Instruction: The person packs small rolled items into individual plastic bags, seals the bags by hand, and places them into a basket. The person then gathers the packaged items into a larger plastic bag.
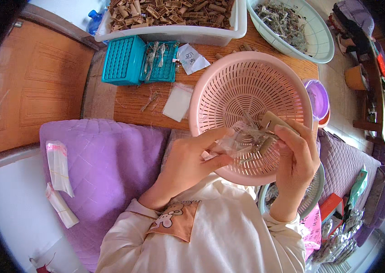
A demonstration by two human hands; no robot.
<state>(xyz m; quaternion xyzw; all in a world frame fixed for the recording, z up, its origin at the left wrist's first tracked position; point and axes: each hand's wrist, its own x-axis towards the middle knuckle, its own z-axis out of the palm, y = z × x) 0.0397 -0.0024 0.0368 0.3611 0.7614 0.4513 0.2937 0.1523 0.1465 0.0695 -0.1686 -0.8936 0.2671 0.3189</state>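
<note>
Over a pink slotted plastic colander [197, 98], my two hands come together. Pinched in my left hand [194, 154] is a small clear plastic bag [232, 142], its mouth toward the other hand. The fingers of my right hand [299, 152] are closed on a bundle of thin grey strands [260, 132], whose end reaches the bag; whether it is inside I cannot tell. A brown curved piece [270, 120] like split bamboo shows beside that bundle, at the right fingertips. Fingers and shiny plastic partly hide where bag and strands meet.
On the wooden table [131, 102] stand a white bin [174, 34] of brown curved pieces, a pale green basin [329, 48] of greyish packets, teal racks [122, 61] and white bags [177, 103]. Banded clear bags [59, 168] lie on a purple quilted cover [106, 154].
</note>
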